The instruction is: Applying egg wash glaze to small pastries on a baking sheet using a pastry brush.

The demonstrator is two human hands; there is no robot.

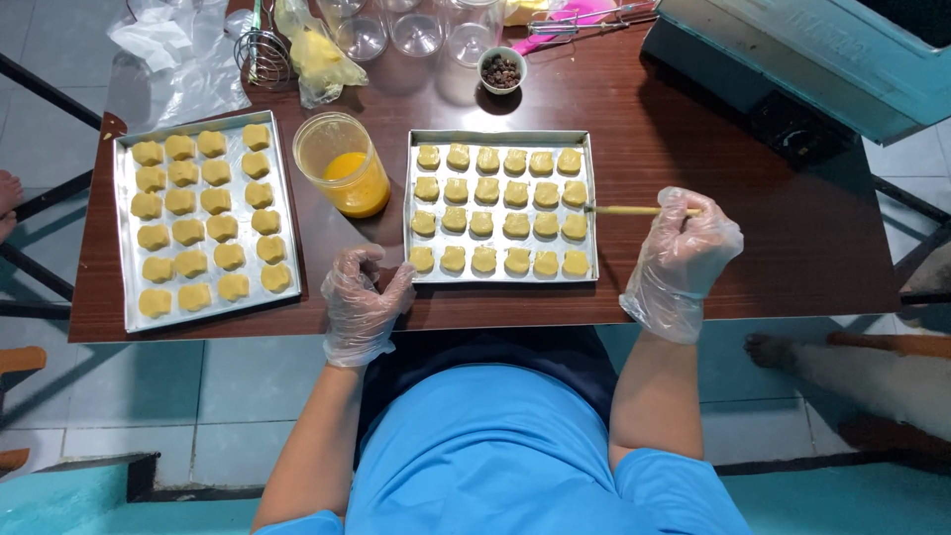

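Observation:
A metal baking tray (592,213) of several yellow dough pieces (500,210) lies in front of me on the dark wooden table. My right hand (682,256), in a clear plastic glove, holds a thin wooden-handled brush (634,210) whose tip reaches the tray's right edge. My left hand (363,297), also gloved, rests with curled fingers at the tray's near left corner and holds nothing. A clear cup of yellow liquid (345,164) stands just left of the tray.
A second tray (124,248) of yellow dough pieces lies at the left. Glass jars (416,30), a whisk (263,50), plastic bags (178,59) and a small bowl of dark bits (501,70) stand at the back. A blue-grey appliance (822,59) fills the back right.

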